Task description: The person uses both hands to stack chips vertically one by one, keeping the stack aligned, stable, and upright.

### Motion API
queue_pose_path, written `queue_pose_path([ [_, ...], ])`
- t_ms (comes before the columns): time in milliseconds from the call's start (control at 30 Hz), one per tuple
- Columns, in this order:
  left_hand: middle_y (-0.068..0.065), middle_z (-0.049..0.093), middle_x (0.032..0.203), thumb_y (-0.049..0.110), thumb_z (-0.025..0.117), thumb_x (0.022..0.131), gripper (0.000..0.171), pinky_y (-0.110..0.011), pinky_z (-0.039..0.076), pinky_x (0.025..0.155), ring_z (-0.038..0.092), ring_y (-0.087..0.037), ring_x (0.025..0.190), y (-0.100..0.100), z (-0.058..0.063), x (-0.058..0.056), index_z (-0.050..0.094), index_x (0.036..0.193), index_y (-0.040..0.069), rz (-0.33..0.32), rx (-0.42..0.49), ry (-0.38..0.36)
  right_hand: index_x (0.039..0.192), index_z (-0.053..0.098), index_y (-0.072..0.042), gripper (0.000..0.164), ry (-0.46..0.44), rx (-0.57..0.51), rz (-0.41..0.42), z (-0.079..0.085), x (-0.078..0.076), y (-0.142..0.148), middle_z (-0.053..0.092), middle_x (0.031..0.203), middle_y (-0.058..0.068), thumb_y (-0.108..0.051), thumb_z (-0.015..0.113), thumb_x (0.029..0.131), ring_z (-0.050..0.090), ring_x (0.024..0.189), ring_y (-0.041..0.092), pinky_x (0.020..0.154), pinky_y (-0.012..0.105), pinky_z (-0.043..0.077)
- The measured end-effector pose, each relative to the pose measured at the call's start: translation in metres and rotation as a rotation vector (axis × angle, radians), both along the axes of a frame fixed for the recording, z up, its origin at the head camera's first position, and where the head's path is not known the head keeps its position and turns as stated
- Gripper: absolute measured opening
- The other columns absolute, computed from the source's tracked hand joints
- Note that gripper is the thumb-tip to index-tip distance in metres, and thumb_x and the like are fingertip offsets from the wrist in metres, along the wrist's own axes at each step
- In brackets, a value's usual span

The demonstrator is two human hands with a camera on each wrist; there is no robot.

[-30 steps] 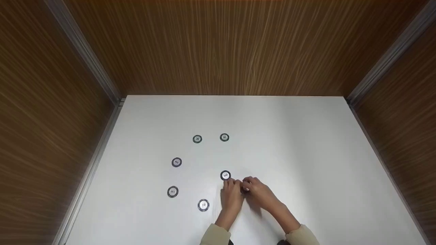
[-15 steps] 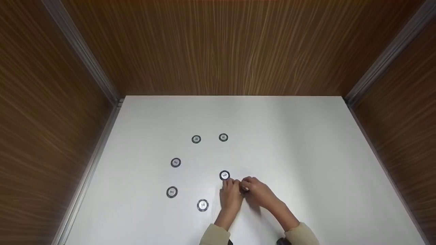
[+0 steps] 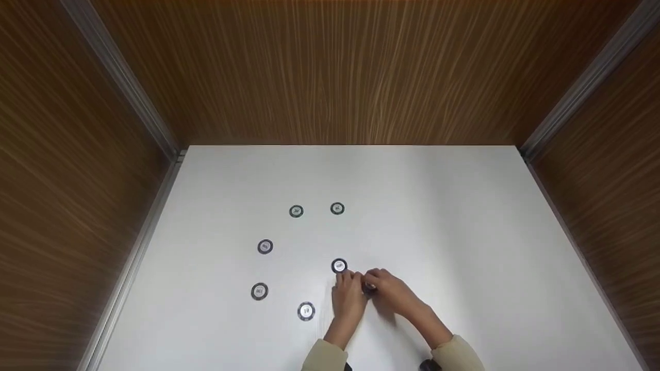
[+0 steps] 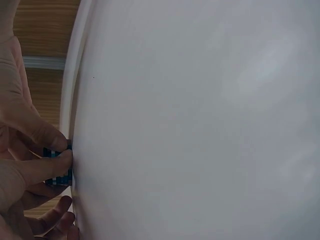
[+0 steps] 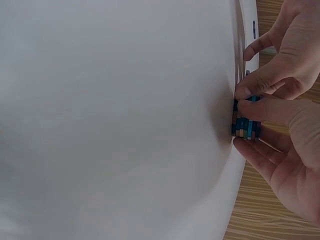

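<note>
Several poker chips stand in a short stack [image 3: 369,289] on the white table, with both hands around it. My right hand [image 3: 393,292] grips the stack with thumb and fingers; its curled fingertips cover part of the top in the head view. From the other side, my left hand [image 3: 350,300] holds the stack too, its thumb pressed against the chips' edges beside the right thumb. Blue and tan bands show on the stacked chips [image 5: 243,126] in the right wrist view. A single dark-rimmed chip [image 3: 339,266] lies flat right at the left fingertips.
More single chips lie spread to the left: a 10 chip [image 3: 306,311], a 100 chip [image 3: 259,291], a dark chip [image 3: 265,246] and two green-rimmed chips, one [image 3: 296,211] left of the other [image 3: 337,208]. Wood-grain panels [image 3: 350,72] wall the white table [image 3: 464,221] on three sides.
My right fingers have shifted slightly on the stack, and more of its top shows now. The left hand stays in place; the whole head view has drifted a little.
</note>
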State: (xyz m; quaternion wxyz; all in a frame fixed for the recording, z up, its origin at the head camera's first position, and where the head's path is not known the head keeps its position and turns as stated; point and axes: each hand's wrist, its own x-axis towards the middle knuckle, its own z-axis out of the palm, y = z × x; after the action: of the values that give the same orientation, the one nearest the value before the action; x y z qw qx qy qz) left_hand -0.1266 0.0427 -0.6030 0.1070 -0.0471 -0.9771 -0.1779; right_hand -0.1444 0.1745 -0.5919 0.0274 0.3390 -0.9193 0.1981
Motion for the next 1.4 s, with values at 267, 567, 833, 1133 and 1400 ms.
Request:
queue_pose_path([
  [267, -0.006, 0.055, 0.091, 0.026, 0.083, 0.062, 0.038, -0.033, 0.048, 0.057, 0.051, -0.023, 0.088, -0.001, -0.001, -0.001, 0.065, 0.092, 0.010, -0.002, 0.010, 0.000, 0.118, 0.055, -0.011, 0.041, -0.058, -0.091, 0.016, -0.006, -0.001, 0.009, 0.053, 0.118, 0.010, -0.001, 0.068, 0.080, 0.054, 0.107, 0.026, 0.088, 0.038, 0.047],
  [567, -0.007, 0.054, 0.093, 0.030, 0.083, 0.060, 0.042, -0.034, 0.048, 0.061, 0.050, -0.023, 0.092, -0.001, -0.001, -0.001, 0.064, 0.092, 0.010, -0.005, 0.037, -0.026, 0.127, 0.046, -0.004, 0.064, -0.195, -0.204, -0.041, -0.013, -0.003, 0.029, 0.047, 0.128, 0.013, -0.009, 0.076, 0.072, 0.041, 0.121, 0.033, 0.097, 0.047, 0.036],
  [833, -0.007, 0.054, 0.096, 0.028, 0.083, 0.061, 0.043, -0.034, 0.048, 0.064, 0.049, -0.023, 0.094, -0.001, 0.002, 0.000, 0.064, 0.095, 0.009, -0.008, 0.044, -0.071, 0.121, 0.055, -0.007, 0.054, -0.224, -0.271, -0.013, -0.030, -0.007, 0.033, 0.042, 0.137, 0.011, -0.022, 0.076, 0.074, 0.028, 0.130, 0.034, 0.105, 0.051, 0.020],
  [1133, -0.007, 0.054, 0.095, 0.026, 0.083, 0.059, 0.042, -0.034, 0.048, 0.063, 0.049, -0.023, 0.093, -0.001, 0.003, 0.001, 0.065, 0.094, 0.010, -0.011, 0.039, -0.056, 0.112, 0.063, -0.011, 0.044, -0.168, -0.325, -0.037, -0.041, -0.011, 0.031, 0.048, 0.133, 0.008, -0.025, 0.076, 0.073, 0.029, 0.130, 0.033, 0.105, 0.054, 0.012],
  [1400, -0.007, 0.054, 0.095, 0.023, 0.083, 0.061, 0.039, -0.035, 0.048, 0.062, 0.049, -0.023, 0.093, -0.001, 0.003, 0.000, 0.065, 0.093, 0.009, -0.015, 0.042, -0.065, 0.114, 0.062, -0.012, 0.044, -0.143, -0.341, -0.021, -0.042, -0.011, 0.031, 0.049, 0.132, 0.008, -0.023, 0.075, 0.074, 0.029, 0.129, 0.034, 0.105, 0.054, 0.011],
])
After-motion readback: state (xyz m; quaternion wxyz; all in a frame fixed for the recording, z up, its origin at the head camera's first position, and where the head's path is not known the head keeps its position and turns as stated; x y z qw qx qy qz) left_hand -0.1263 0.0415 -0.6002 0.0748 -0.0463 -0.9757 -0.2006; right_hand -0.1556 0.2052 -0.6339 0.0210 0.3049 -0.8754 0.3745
